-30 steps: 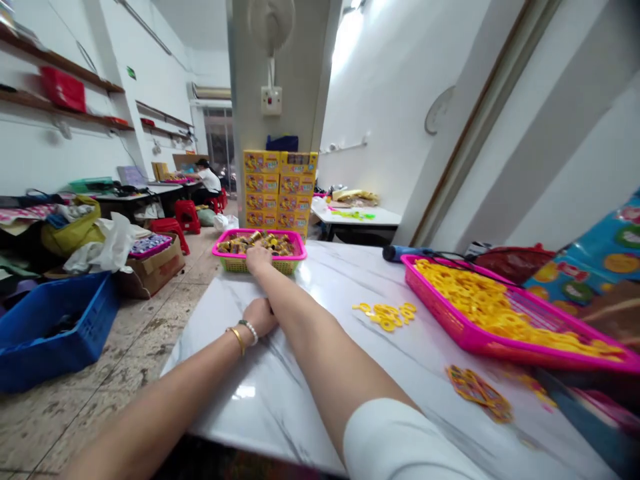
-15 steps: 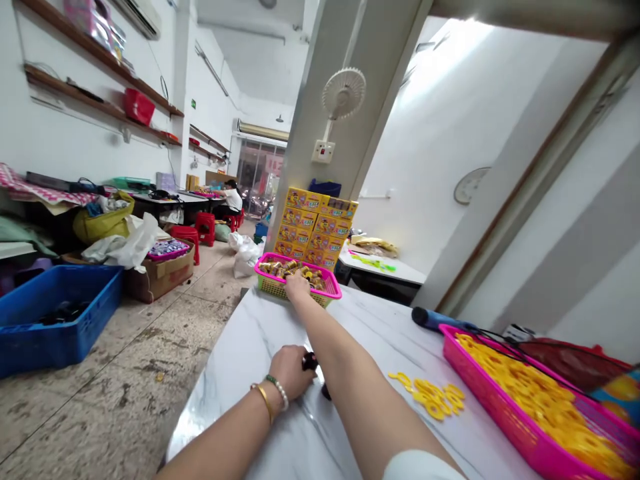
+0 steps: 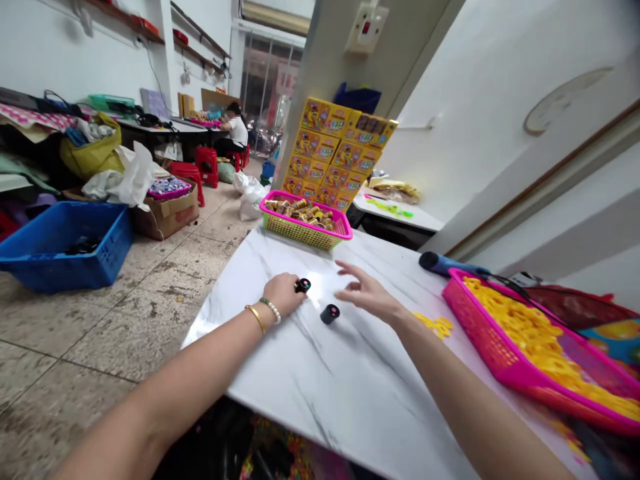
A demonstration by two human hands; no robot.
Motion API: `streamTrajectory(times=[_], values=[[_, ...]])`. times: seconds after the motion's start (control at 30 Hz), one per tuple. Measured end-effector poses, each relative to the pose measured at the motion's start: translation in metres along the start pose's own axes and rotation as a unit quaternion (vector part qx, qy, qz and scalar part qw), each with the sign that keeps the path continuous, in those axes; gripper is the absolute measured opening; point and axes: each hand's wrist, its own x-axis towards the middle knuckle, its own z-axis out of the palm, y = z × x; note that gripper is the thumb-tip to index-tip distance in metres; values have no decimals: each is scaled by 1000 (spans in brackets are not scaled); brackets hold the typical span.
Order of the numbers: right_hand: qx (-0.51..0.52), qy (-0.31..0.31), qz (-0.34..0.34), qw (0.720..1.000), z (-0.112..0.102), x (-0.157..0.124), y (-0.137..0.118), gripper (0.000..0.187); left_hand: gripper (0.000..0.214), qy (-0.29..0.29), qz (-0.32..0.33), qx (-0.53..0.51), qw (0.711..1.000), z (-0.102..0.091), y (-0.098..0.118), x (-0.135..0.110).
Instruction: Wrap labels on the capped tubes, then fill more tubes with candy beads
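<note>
My left hand (image 3: 283, 293) is closed around a small black cylindrical piece (image 3: 303, 285), whose round end shows a coloured spot. A second black cylinder (image 3: 330, 314) stands on the marble-patterned table, between my hands and nearer to me. To its right, my right hand (image 3: 367, 292) hovers with thumb and fingers apart, nothing visible in them. Beyond both hands, a pink-rimmed basket (image 3: 306, 237) holds many small gold-and-dark cylinders (image 3: 300, 211). Several yellow ring-shaped pieces (image 3: 437, 326) lie by my right forearm, which partly covers them.
At the right stands a pink basket (image 3: 480, 339) full of yellow pieces, with a blue-handled tool (image 3: 450, 262) behind it. Yellow boxes (image 3: 325, 150) are stacked against the pillar. A blue crate (image 3: 65, 260) sits on the floor at left. Far back, a person (image 3: 236, 130) sits at another table.
My right hand has come back from the far basket and opened beside the standing black cylinder. My left hand still grips its black piece. The view has tilted downward.
</note>
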Motion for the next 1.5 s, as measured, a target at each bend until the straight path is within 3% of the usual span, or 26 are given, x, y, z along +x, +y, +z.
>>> streamTrajectory(times=[0.07,0.13,0.23,0.3,0.43,0.57,0.67,0.77,0.87,1.0,1.27,1.5], values=[[112,-81,14,990,4,-37,13,86,29,-2,-4,20,1000,2,5,0],[151,-101,33,983,16,-53,17,75,31,-6,-5,39,999,4,10,4],[112,-51,65,990,36,-35,14,28,28,-15,16,57,998,6,18,22],[100,-38,67,992,39,-10,13,22,24,-17,35,64,997,7,21,39],[86,-90,25,992,21,20,18,43,24,-12,50,75,996,10,23,61],[96,-183,-42,977,9,1,15,58,25,-11,80,70,994,12,17,54],[93,-129,-45,986,18,-18,3,45,22,-37,113,57,991,10,14,43],[76,-43,39,995,30,-20,-1,19,20,-44,114,56,991,10,19,39],[28,20,109,993,33,-8,15,19,24,-48,96,60,992,17,32,46],[-40,86,154,983,21,6,51,22,32,-68,88,49,993,36,59,69],[-70,88,185,976,-1,-3,104,27,32,-75,78,20,994,78,102,104],[-68,119,206,969,4,16,120,23,38,-80,43,39,995,79,111,122]])
